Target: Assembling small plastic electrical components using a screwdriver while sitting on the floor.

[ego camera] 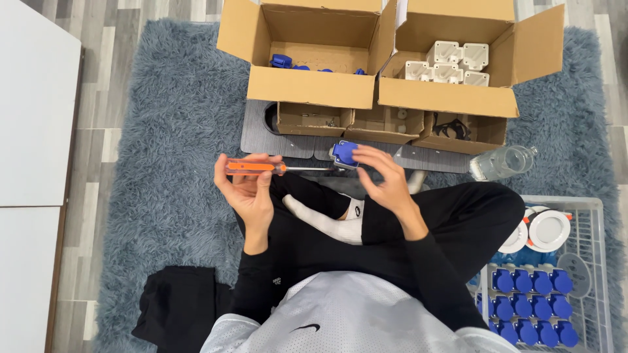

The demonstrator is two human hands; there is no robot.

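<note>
I sit cross-legged on a grey shaggy rug (pixel 163 196). My left hand (pixel 247 189) grips the orange handle of a screwdriver (pixel 261 167) held level, its shaft pointing right. The tip meets a blue and grey socket part (pixel 343 154). My right hand (pixel 386 180) holds that part from the right side, fingers partly spread around it.
Two open cardboard boxes stand ahead: the left box (pixel 307 85) holds blue parts, the right box (pixel 451 98) white housings (pixel 451 64). Three small cardboard trays (pixel 386 124) sit on a grey mat. A clear bottle (pixel 502 162) lies right. A wire basket (pixel 592 216) holds several blue parts. Black cloth (pixel 176 310) lies left.
</note>
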